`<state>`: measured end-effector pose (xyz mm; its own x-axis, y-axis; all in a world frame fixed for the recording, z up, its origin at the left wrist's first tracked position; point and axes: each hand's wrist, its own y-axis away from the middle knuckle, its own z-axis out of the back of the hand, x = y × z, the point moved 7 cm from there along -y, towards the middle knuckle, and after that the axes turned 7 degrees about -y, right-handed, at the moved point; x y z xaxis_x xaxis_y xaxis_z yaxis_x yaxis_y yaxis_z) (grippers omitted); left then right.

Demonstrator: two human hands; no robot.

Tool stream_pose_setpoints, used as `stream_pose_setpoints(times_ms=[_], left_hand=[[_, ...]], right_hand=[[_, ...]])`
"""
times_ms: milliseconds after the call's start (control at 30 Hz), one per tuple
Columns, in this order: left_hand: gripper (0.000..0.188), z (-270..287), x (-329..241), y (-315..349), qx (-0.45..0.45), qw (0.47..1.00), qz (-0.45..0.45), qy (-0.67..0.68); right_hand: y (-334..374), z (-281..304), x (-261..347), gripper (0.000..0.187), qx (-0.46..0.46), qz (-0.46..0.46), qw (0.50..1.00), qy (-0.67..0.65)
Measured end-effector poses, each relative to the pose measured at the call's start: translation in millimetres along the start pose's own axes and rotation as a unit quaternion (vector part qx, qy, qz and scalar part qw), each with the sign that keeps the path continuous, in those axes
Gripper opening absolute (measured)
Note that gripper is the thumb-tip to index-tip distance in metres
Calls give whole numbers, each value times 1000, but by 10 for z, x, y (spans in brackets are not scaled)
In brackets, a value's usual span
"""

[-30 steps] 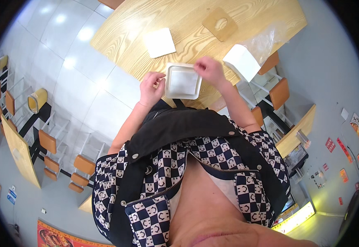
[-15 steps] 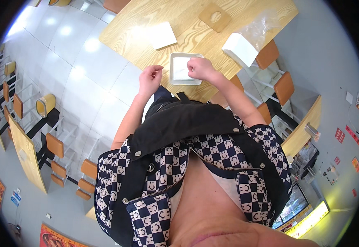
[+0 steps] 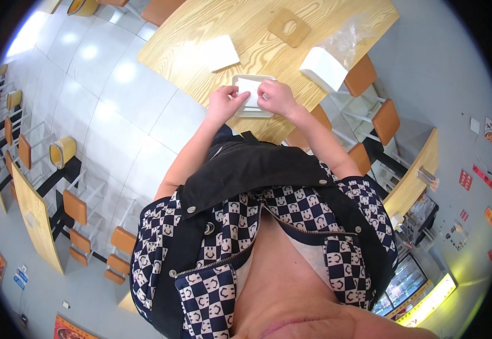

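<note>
A shallow white tray rests near the close edge of the wooden table. White paper sheets are in it, the top one seeming slightly lifted between my hands. My left hand is at the left side of the tray, its thumb over the paper and its fingertips at the paper's left edge, closed in what looks like a pinch. On the other side, my right hand is curled closed at the paper's right edge. Its fingertips are mostly hidden behind the knuckles.
On the table lie a white stack of paper, a wooden board with an oval hole, a white block-shaped pack and crumpled clear plastic. Brown-seated stools stand along its right side; tiled floor is to the left.
My left hand has moved right and in over the tray, reaching the paper. My right hand has stayed almost in place at the paper's right side.
</note>
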<state>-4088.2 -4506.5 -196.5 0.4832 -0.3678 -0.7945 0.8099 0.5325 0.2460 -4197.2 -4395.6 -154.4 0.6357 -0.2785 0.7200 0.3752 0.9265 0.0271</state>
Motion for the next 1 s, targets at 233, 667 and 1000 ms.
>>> stream_pose_setpoints(times_ms=[233, 667, 1000], left_hand=[[20, -64, 29, 66, -7, 999, -28, 25], [14, -141, 116, 194, 11, 996, 1, 83], [16, -147, 72, 199, 4, 999, -19, 39]], right_hand=[[-431, 491, -691, 16, -117, -151, 981, -12], [-1421, 801, -2021, 74, -167, -468, 853, 161], [-1157, 372, -1675, 56, -58, -378, 924, 13]])
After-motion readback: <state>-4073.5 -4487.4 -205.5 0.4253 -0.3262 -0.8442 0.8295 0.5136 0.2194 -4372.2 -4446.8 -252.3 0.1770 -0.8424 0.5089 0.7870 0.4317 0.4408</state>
